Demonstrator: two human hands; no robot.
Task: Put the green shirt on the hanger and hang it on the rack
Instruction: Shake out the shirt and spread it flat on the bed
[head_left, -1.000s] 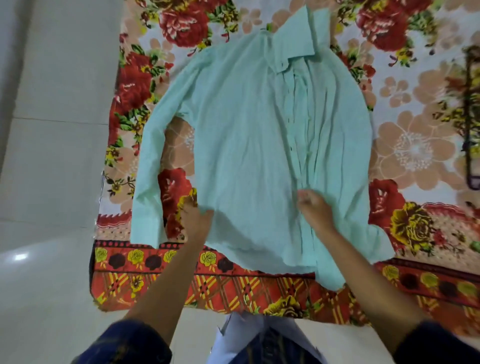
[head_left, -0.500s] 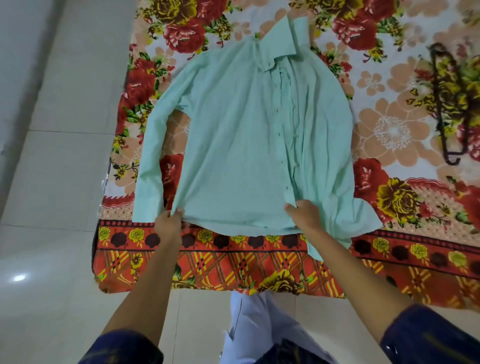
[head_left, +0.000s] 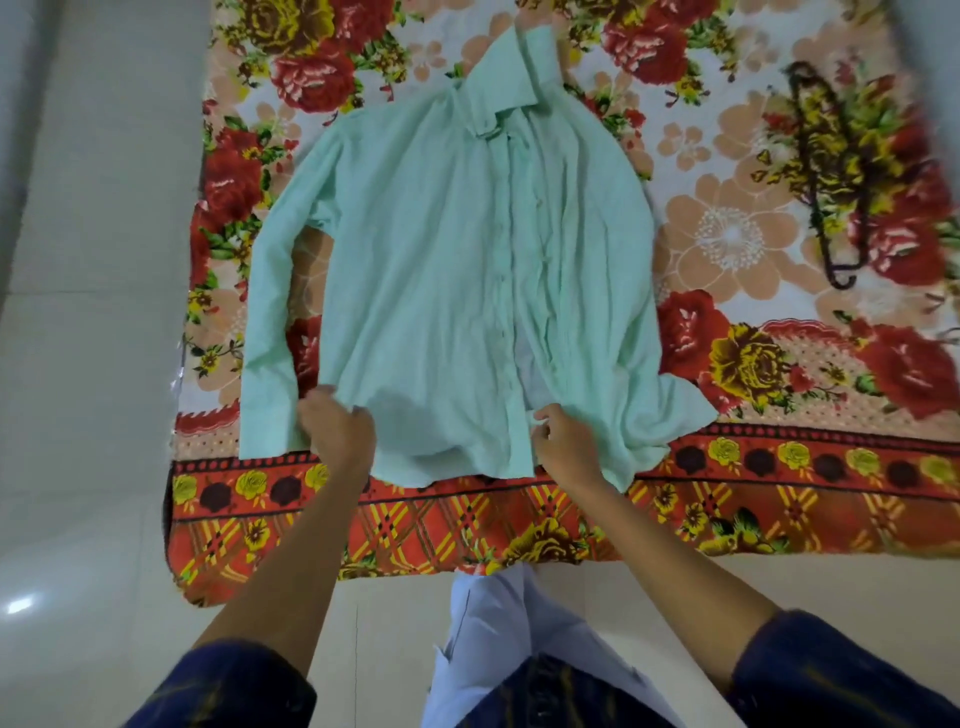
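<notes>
A: Pale green cotton-like fabric: the green shirt (head_left: 457, 270) lies face up on the floral bedspread (head_left: 727, 249), collar toward the far edge, hem at the near edge. The front appears buttoned along most of its length, with a gap near the hem.

B: State of the hands?

A: Left hand (head_left: 337, 431) is closed on the hem at the near left side of the shirt body. Right hand (head_left: 566, 441) pinches the fabric beside the lower placket, fingers together on the cloth. The hands are well apart from each other, both holding the shirt.

B: Location of the hanger?

A: The dark hanger (head_left: 831, 171) lies on the bedspread near the far right corner, well apart from the shirt. No rack is in view.

B: Step in hand?

A: Judged as preparation: the shirt is being spread and straightened; the hanger is untouched.

B: Requirement for the next move?

A: Probably release one hand, fetch the hanger, then feed it in through the hem or the opened collar until each arm seats in a shoulder. The loose right sleeve may snag.
</notes>
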